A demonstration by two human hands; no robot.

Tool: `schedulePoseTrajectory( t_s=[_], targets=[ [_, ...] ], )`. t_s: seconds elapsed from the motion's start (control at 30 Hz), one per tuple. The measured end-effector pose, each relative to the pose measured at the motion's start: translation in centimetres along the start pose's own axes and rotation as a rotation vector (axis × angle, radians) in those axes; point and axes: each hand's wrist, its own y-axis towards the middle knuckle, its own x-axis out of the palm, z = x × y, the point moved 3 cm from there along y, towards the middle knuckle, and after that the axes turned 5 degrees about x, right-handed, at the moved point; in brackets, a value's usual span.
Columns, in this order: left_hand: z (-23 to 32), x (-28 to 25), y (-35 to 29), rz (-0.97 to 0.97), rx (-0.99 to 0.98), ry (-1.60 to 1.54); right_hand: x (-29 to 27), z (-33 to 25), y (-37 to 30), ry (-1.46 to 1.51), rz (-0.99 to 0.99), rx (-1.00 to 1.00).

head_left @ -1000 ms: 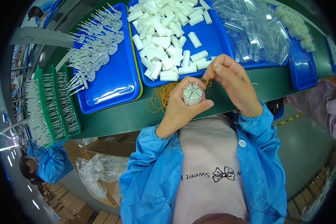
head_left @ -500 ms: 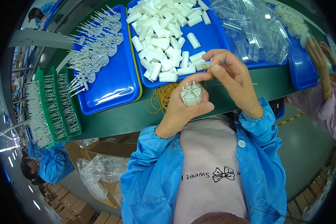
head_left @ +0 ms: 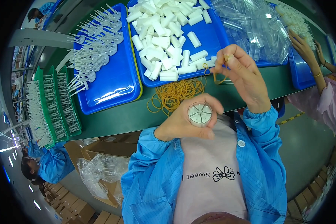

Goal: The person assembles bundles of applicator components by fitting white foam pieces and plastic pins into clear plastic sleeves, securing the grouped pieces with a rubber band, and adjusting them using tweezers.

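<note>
My left hand point(head_left: 181, 121) is wrapped round a cylindrical bundle of white wedge-shaped pieces point(head_left: 200, 114), their ends facing up and thin clear edges around each wedge. Up and to the right, my right hand point(head_left: 246, 76) pinches yellow-brown rubber bands point(head_left: 221, 80) between thumb and fingers, apart from the bundle. One small loop dangles beside the fingertips. Just beyond my left hand, a loose heap of rubber bands point(head_left: 179, 91) lies on the green table point(head_left: 117, 121).
Ahead, a blue tray point(head_left: 209, 41) carries white foam-like blocks point(head_left: 164, 31); clear plastic sleeves point(head_left: 254, 33) are piled right of it. At left stand a blue tray point(head_left: 112, 93) of white stemmed parts and green racks point(head_left: 56, 108). A co-worker's hands point(head_left: 306, 50) work at far right.
My left hand has drawn the bundle nearer to me, uncovering more of the rubber band heap. My right hand has moved up and right, away from it, with rubber bands in its fingers.
</note>
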Motion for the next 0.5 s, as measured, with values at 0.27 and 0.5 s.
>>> schedulePoseTrajectory(
  t_s=[0.27,0.5],
  targets=[
    [0.8,-0.1,0.8,0.395,0.339,0.22,1.9,-1.4,-0.9,-0.786,0.143,-0.426],
    [-0.8,-1.0,1.4,0.288,0.167,0.198,2.3,-0.9,-1.3,-0.724,0.057,-0.422]
  ],
)
